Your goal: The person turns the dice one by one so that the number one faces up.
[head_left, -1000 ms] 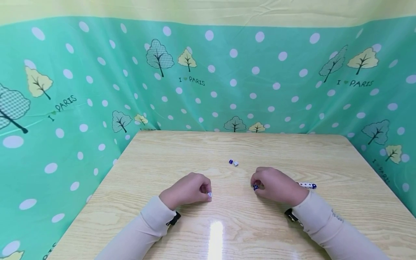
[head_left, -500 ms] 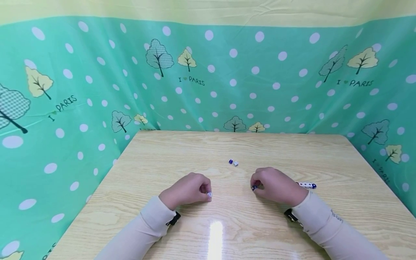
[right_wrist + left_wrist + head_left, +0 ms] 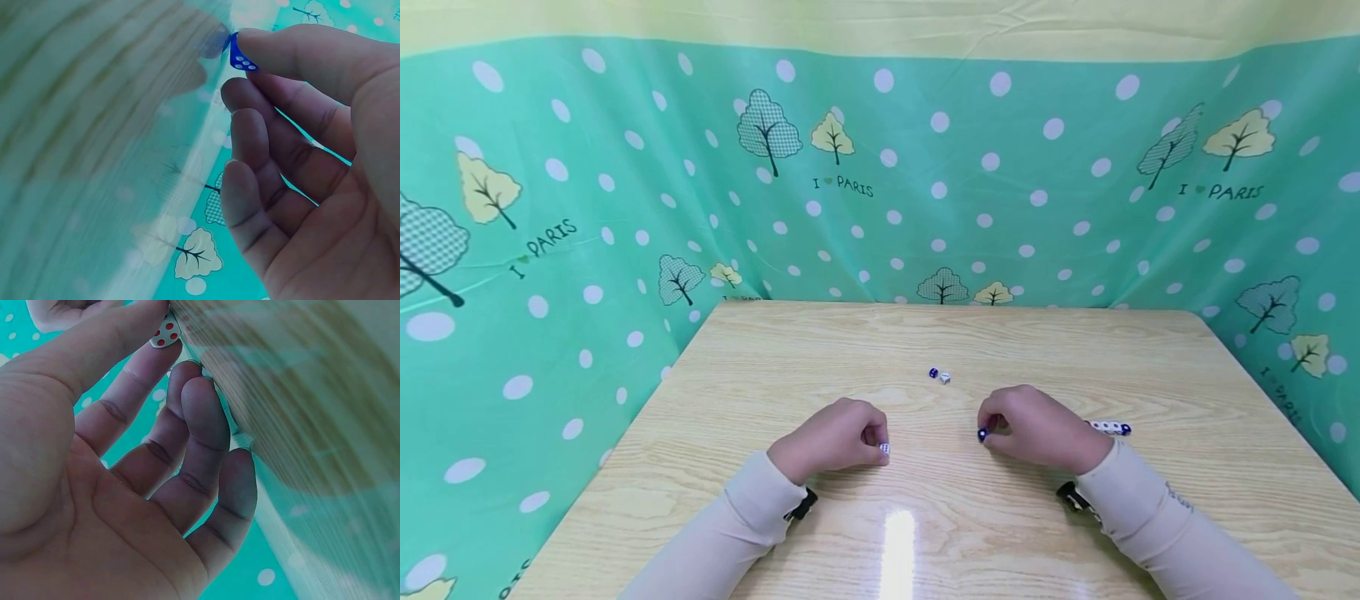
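Between thumb and index finger my left hand pinches a white die at the table surface. In the left wrist view that white die shows a face with red dots, and the other fingers curve loosely below it. My right hand holds a blue die by thumb and fingertip, low over the wood. White dots mark the blue die in the right wrist view, though the thumb covers part of it. A gap of bare wood lies between the two hands.
Farther back on the wooden table lie a loose blue die and a white die, close together. Beside my right wrist a row of dice is partly hidden by the hand. A green patterned curtain surrounds the table.
The blue die has turned in my right fingers, showing a five face a second ago and a different face now. My left hand and the other dice have stayed put.
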`<state>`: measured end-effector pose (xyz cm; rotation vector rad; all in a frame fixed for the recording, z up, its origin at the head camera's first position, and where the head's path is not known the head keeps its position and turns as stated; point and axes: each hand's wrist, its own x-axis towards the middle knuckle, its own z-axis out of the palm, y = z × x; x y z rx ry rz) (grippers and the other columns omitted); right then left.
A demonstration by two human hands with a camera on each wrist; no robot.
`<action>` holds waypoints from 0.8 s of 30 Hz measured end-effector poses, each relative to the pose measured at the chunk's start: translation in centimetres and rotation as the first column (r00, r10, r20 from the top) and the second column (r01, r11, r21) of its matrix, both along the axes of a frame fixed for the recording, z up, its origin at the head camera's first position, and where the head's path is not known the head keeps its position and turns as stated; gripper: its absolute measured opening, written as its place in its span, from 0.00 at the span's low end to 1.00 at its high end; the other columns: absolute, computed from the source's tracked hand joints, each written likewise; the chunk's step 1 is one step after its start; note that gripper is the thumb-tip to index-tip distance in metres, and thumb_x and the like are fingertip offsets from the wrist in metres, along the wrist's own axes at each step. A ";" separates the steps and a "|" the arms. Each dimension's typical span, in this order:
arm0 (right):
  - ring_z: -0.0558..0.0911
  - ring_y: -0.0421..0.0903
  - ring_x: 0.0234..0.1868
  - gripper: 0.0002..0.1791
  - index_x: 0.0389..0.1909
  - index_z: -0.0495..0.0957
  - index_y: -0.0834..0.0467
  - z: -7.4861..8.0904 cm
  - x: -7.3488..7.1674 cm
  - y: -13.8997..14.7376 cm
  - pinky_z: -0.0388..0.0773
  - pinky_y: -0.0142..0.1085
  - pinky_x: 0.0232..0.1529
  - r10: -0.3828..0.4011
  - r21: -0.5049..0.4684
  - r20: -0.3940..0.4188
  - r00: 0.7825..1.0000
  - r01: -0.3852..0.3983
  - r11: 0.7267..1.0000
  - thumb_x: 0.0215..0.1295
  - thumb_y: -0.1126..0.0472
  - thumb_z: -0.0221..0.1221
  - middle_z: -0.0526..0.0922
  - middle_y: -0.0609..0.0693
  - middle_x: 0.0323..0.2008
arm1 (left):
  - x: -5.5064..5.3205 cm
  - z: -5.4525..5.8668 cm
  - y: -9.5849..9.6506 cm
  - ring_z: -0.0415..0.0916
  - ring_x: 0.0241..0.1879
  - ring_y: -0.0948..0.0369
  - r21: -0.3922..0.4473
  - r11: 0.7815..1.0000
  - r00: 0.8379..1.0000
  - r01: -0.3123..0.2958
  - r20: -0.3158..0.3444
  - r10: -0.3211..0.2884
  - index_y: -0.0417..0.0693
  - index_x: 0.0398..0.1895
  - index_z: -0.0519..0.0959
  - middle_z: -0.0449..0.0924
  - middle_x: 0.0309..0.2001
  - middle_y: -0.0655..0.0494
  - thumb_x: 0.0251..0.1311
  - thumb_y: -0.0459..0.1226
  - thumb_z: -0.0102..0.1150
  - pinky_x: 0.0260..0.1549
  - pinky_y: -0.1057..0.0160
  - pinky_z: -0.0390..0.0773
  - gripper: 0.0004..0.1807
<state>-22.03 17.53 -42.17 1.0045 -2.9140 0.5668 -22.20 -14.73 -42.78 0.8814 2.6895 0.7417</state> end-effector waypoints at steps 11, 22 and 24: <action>0.78 0.34 0.32 0.08 0.31 0.84 0.47 -0.1 -0.2 0.5 0.79 0.32 0.37 0.023 -0.012 0.020 1.000 -0.023 1.000 0.58 0.64 0.72 0.83 0.37 0.31 | 0.0 0.0 0.0 0.72 0.25 0.70 -0.005 1.000 1.000 -0.001 0.004 0.001 0.60 0.24 0.81 0.79 0.23 0.68 0.57 0.39 0.77 0.29 0.68 0.74 0.11; 0.76 0.41 0.35 0.07 0.36 0.85 0.48 0.0 -0.7 1.7 0.76 0.33 0.38 -0.043 -0.017 0.129 0.991 0.046 0.999 0.59 0.60 0.73 0.80 0.42 0.34 | 0.1 0.0 0.0 0.73 0.25 0.70 -0.007 1.000 1.000 -0.005 0.008 0.005 0.60 0.24 0.81 0.79 0.23 0.68 0.57 0.39 0.77 0.29 0.68 0.75 0.11; 0.77 0.41 0.35 0.07 0.36 0.85 0.48 -0.1 -0.7 1.7 0.76 0.34 0.38 -0.040 -0.016 0.129 0.991 0.042 0.999 0.59 0.60 0.73 0.80 0.42 0.34 | 0.1 0.1 0.0 0.73 0.26 0.70 -0.008 1.000 1.000 -0.005 0.005 0.005 0.60 0.24 0.81 0.79 0.23 0.68 0.57 0.39 0.77 0.29 0.68 0.75 0.11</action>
